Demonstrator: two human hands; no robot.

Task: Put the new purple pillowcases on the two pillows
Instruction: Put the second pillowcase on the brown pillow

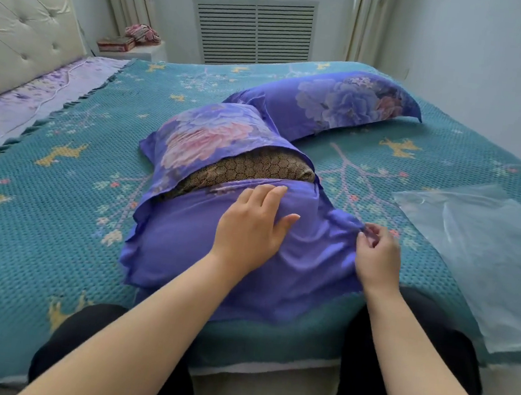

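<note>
A pillow in a purple flowered pillowcase point(341, 106) lies at the far middle of the bed. Nearer to me a second purple pillowcase point(182, 240) is partly over a dark honeycomb-patterned pillow point(255, 166), which shows through a gap between the flowered top part and the plain purple lower part. My left hand point(251, 225) lies flat, fingers spread, on the plain purple cloth just below the gap. My right hand point(377, 256) pinches the right edge of the same pillowcase between thumb and fingers.
The bed has a teal woven cover point(45, 208) with yellow and pink figures. A clear plastic bag point(483, 250) lies at the right. A padded white headboard point(18, 21) stands at the left, a radiator grille point(253, 31) under the window behind. My dark-trousered knees press against the bed's near edge.
</note>
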